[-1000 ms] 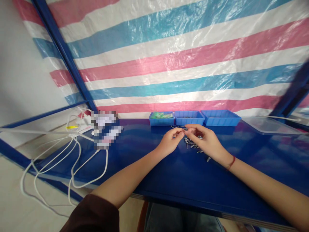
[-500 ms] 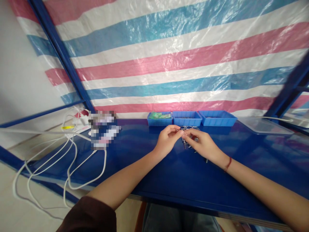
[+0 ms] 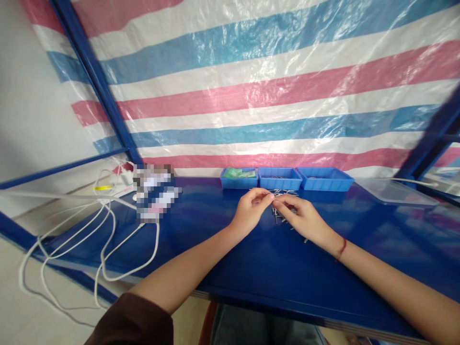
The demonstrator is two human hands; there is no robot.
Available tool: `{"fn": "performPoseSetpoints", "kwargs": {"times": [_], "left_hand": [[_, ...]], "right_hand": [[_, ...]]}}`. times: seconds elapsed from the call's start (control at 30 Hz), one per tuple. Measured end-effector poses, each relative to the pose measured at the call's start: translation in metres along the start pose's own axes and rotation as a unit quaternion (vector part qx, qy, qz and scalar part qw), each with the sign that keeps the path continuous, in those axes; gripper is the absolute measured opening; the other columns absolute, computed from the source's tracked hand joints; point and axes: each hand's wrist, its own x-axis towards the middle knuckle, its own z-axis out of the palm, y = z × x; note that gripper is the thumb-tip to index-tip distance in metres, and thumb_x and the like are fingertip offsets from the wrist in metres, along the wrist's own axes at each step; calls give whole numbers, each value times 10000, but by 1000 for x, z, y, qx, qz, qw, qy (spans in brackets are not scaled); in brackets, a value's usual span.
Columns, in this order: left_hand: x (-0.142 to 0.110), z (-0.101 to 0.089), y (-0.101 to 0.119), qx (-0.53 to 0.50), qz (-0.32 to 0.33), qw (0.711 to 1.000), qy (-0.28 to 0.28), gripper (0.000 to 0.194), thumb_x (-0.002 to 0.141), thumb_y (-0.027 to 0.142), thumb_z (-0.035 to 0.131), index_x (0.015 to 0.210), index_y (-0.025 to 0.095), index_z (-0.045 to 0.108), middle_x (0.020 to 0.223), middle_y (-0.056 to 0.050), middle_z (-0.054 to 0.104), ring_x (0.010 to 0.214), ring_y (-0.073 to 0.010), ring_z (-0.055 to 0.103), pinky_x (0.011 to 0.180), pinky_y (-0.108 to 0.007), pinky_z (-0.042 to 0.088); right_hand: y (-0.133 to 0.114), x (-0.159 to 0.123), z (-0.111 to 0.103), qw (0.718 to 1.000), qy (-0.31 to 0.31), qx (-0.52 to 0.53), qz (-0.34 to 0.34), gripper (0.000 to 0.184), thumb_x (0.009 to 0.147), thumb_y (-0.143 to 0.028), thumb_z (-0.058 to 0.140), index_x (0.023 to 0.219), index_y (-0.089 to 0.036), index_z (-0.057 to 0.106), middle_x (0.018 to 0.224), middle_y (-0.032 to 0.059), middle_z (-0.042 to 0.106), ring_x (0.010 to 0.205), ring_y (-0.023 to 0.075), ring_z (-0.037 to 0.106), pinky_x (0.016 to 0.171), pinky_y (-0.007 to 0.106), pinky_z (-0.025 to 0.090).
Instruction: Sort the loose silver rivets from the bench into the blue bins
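Note:
My left hand [image 3: 252, 209] and my right hand [image 3: 300, 214] meet fingertip to fingertip above the blue tabletop [image 3: 215, 258]. Thumb and fingers of each hand are pinched together; whatever lies between them is too small and too covered to name. Under and behind the right hand spreads a loose heap of thin, shiny metal pieces [image 3: 277, 218], partly hidden by its fingers. One stray metal piece [image 3: 305, 240] lies nearer to me, just below the right hand.
Behind the hands stand a blue bin with green packets [image 3: 239, 182], a middle blue bin [image 3: 280, 184] and a right blue bin [image 3: 325, 184]. A clear plastic lid [image 3: 391, 190] lies at right. White cables [image 3: 114, 239] loop over the left edge beside a blurred-out item [image 3: 156, 194].
The hands stay pinched together at nearly the same spot, with only slight finger movement. The whole view has shifted a little.

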Motion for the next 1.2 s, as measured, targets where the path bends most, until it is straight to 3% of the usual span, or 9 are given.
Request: {"fn": "performPoseSetpoints", "kwargs": {"times": [0.3, 0.43, 0.53, 0.67, 0.8, 0.93, 1.1, 1.2], "left_hand": [[2, -2, -4, 54, 15, 998, -12, 199, 772, 335, 598, 827, 145, 605, 858, -46, 651, 820, -144, 597, 787, -274, 456], [-1, -3, -5, 164, 17, 986, -31, 262, 794, 345, 578, 984, 166, 593, 906, -49, 662, 840, -157, 607, 791, -293, 462], [-7, -3, 0, 283, 108, 947, -110, 336, 812, 354, 562, 1113, 203, 562, 978, -51, 657, 956, -177, 589, 902, -335, 426], [-18, 0, 6, 396, 217, 855, -254, 371, 848, 413, 504, 1189, 275, 549, 1264, -51, 542, 1168, -208, 480, 1006, -378, 347], [-21, 3, 3, 451, 219, 804, -320, 344, 872, 432, 457, 1156, 287, 586, 1319, -29, 508, 1220, -216, 443, 1022, -396, 326], [-20, 4, 0, 463, 210, 805, -306, 278, 878, 385, 459, 1044, 263, 646, 1202, -5, 602, 1118, -176, 528, 976, -348, 364], [-18, 5, 1, 472, 216, 809, -276, 254, 883, 328, 459, 903, 208, 682, 1021, -3, 678, 955, -148, 590, 884, -294, 405], [-18, 4, 2, 487, 204, 807, -263, 241, 877, 328, 472, 907, 199, 673, 947, -19, 680, 891, -149, 593, 826, -283, 423]], "right_hand": [[0, 3, 0, 987, 53, 132, 79, 327, 752, -465, 589, 842, -158, 660, 782, 63, 683, 678, 171, 610, 635, 296, 489], [8, 10, -12, 980, 119, 129, 92, 307, 717, -452, 624, 817, -163, 658, 775, 59, 676, 693, 170, 602, 639, 292, 479], [27, 21, -32, 974, 190, 60, 111, 283, 720, -417, 611, 827, -162, 670, 788, 63, 679, 710, 180, 603, 664, 300, 471], [62, 33, -70, 939, 253, -131, 193, 271, 743, -332, 569, 881, -139, 699, 829, 96, 697, 763, 206, 623, 717, 307, 446], [92, 37, -102, 899, 252, -264, 243, 332, 779, -302, 522, 998, -126, 697, 914, 133, 700, 869, 216, 621, 758, 286, 406], [108, 38, -114, 871, 219, -342, 276, 359, 802, -319, 494, 1061, -153, 679, 971, 127, 694, 903, 231, 609, 732, 290, 375], [114, 38, -111, 826, 136, -434, 333, 374, 842, -355, 425, 1101, -209, 653, 1001, 140, 677, 910, 272, 600, 736, 350, 334], [118, 39, -109, 818, 120, -448, 339, 380, 852, -356, 395, 1110, -227, 642, 1001, 134, 672, 933, 274, 592, 764, 366, 329]]}}
